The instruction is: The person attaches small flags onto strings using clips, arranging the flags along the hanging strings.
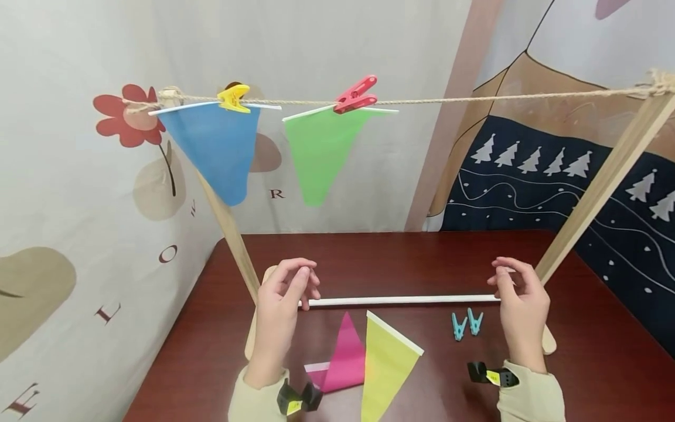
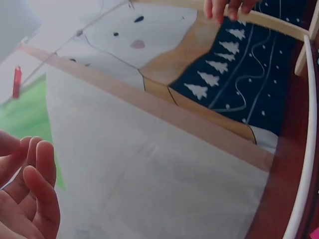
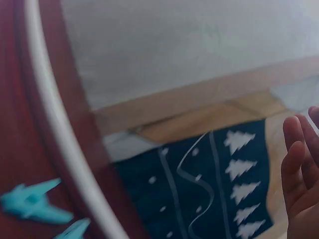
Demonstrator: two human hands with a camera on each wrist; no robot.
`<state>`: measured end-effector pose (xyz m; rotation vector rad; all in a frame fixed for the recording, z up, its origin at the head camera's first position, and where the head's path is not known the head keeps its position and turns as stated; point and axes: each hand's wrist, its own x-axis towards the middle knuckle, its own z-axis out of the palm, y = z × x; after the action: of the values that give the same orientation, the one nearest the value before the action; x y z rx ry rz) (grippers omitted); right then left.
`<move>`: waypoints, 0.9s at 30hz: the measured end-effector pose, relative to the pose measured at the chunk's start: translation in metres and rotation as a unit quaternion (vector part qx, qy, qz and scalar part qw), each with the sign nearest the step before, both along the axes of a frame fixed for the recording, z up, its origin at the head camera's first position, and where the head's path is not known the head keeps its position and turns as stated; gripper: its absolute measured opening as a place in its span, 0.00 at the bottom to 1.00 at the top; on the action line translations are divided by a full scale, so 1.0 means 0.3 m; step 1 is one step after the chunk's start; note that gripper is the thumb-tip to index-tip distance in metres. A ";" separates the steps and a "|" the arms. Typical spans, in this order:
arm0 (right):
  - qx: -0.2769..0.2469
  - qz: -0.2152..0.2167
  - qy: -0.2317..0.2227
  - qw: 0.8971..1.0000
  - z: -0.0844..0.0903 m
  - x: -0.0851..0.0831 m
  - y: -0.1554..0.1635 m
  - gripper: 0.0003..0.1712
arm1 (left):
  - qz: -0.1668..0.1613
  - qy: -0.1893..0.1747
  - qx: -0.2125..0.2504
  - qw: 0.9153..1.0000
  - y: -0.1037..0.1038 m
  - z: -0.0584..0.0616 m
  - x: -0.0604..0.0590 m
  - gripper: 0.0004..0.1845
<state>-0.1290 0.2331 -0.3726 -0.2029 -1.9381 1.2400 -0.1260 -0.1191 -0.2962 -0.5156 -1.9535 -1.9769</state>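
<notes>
My left hand hovers by the left end of a white rod that lies across the dark red table. Its fingers are loosely curled and hold nothing. My right hand is at the rod's right end, fingers relaxed and clear of the rod. In front of the rod lie a pink flag, a yellow flag and two teal clips. Above, a rope carries a blue flag under a yellow clip and a green flag under a red clip.
Slanted wooden posts stand at the left and right and hold the rope. Printed fabric backdrops hang close behind the table and along both sides.
</notes>
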 end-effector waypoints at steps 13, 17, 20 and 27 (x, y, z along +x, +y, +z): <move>-0.053 -0.013 -0.049 0.997 -0.099 0.015 0.093 0.16 | 0.121 -0.024 -0.119 0.985 -0.117 -0.018 -0.063 0.07; -0.072 -0.018 -0.065 0.995 -0.104 0.004 0.133 0.16 | 0.136 -0.010 -0.139 0.981 -0.139 -0.030 -0.080 0.06; -0.074 -0.014 -0.096 0.993 -0.119 -0.009 0.164 0.16 | 0.134 -0.001 -0.157 0.978 -0.155 -0.061 -0.110 0.06; -0.071 0.030 -0.176 0.981 -0.177 -0.016 0.212 0.21 | 0.114 0.018 -0.216 0.970 -0.150 -0.102 -0.148 0.08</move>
<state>-0.1337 0.2967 -0.4258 -0.4668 -2.1661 1.4613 -0.1705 -0.1642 -0.3268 -0.3996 -2.3124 -1.3977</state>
